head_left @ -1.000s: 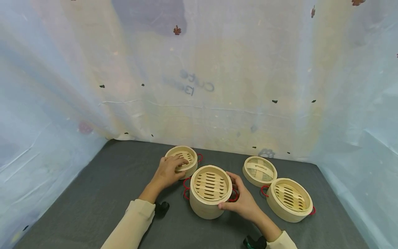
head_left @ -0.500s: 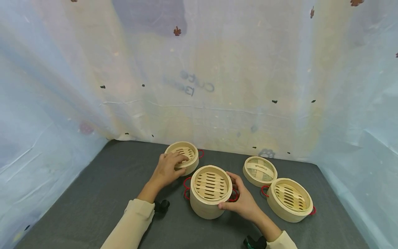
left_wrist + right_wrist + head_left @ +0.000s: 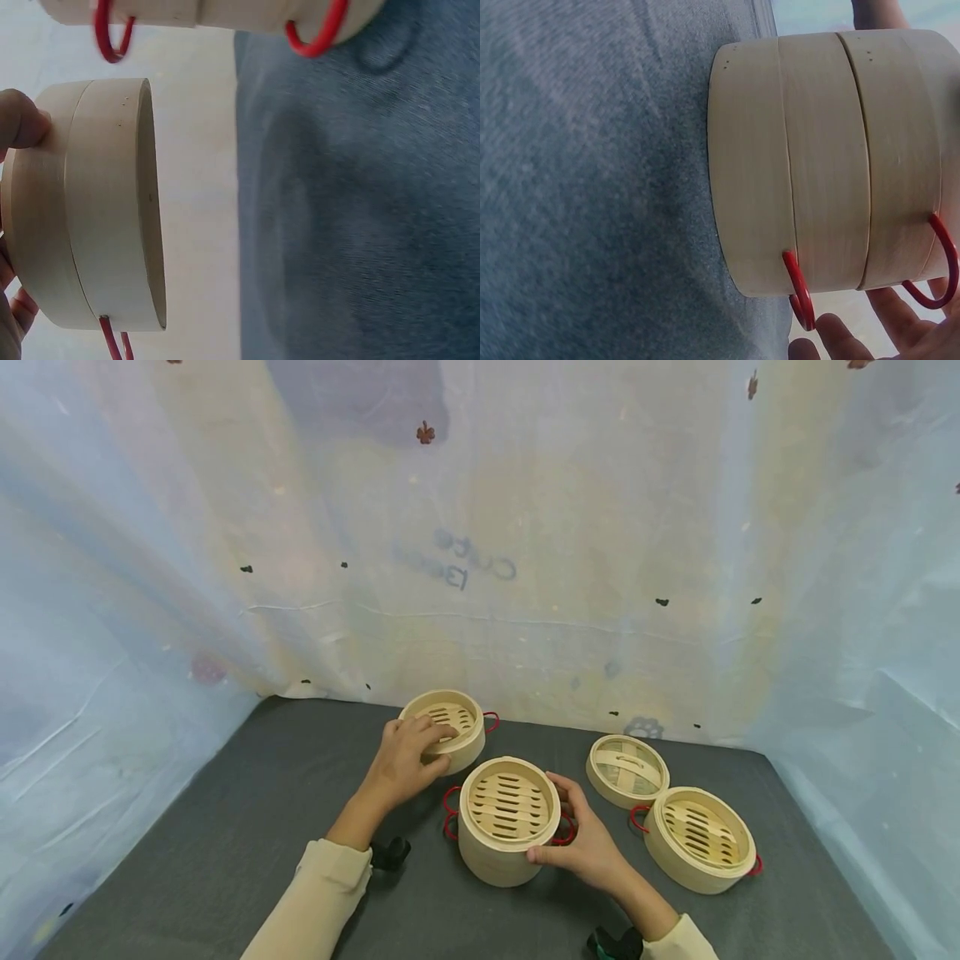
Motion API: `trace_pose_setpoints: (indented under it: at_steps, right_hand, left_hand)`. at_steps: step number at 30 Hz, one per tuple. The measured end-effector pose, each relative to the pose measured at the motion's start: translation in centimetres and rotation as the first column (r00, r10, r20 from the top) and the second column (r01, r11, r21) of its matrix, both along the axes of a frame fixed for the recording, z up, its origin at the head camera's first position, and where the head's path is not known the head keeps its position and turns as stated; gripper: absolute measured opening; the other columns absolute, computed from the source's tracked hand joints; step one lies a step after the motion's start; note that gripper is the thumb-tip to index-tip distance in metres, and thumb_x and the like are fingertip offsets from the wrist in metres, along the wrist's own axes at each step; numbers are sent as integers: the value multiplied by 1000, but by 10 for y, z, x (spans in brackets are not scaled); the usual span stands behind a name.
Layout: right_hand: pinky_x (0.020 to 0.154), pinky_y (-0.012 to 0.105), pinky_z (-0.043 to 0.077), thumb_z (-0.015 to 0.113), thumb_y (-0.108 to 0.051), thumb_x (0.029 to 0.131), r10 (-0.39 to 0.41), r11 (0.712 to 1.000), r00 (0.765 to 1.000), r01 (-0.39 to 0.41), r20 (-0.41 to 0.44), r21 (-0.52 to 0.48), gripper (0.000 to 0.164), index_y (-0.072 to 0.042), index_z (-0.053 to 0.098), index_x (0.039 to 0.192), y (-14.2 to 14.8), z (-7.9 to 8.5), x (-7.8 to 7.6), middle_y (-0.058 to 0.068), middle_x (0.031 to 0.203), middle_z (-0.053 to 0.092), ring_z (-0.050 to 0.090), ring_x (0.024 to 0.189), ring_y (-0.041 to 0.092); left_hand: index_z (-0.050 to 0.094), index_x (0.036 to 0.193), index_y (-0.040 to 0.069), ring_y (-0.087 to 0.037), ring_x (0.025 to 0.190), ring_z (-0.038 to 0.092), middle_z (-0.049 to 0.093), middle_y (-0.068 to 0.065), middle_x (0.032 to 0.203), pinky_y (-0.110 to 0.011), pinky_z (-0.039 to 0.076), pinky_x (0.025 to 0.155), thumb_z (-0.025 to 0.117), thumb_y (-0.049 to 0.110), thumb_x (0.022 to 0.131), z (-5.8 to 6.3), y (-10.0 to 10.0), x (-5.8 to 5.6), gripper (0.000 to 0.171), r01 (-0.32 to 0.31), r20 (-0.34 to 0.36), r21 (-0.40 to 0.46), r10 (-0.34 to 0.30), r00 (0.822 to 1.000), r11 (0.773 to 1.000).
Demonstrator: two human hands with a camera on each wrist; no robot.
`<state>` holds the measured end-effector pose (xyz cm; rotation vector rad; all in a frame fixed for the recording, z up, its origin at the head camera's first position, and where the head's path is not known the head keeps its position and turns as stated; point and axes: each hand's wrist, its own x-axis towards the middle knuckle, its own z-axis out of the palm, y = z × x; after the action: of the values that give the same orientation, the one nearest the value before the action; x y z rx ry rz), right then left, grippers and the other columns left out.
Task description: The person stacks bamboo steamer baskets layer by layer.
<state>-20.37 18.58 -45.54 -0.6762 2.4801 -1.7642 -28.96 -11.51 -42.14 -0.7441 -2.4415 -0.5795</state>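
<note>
The basket is raised off the cloth, near the cloth's back edge and beyond the stack. A gap separates the stack from the lid and second basket. The left hand is extended forward, thumb and fingers pinching the basket's wall. The right hand grips the stack, thumb and fingers spread around its side.
</note>
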Motion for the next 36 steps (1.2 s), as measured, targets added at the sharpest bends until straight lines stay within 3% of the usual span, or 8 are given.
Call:
trace_pose_setpoints:
  at_steps: [10,18,26,36]
  right_hand:
    - [87,29,53,84,-14,72,-5,1000,1000,5,-2,5,99,-12,24,150,0,3,-1,17,137,44,54,119,32]
    - [86,29,53,85,-14,72,-1,1000,1000,1,6,2,99,-15,25,150,0,4,-1,17,137,44,54,118,29]
    - [87,31,53,84,-14,72,5,1000,1000,-5,12,0,99,-12,23,150,0,4,-1,17,136,43,53,117,32]
    - [87,31,52,84,-16,72,-1,1000,1000,0,15,27,99,-15,24,150,1,4,1,17,139,42,50,121,36]
  left_hand:
    - [69,109,26,-11,76,45,52,6,85,-50,36,89,65,23,82,27,9,14,27,62,-89,31,-59,994,998]
    - [71,106,26,-10,79,49,54,7,86,-50,38,88,66,20,82,45,19,27,26,116,-133,33,-111,985,993]
    - [72,104,24,-12,80,52,56,7,86,-48,40,85,71,21,77,50,28,40,27,203,-210,5,-197,958,979]
    - [72,102,25,-11,80,50,53,9,83,-45,40,86,73,22,75,50,38,56,27,259,-221,-44,-262,939,965]
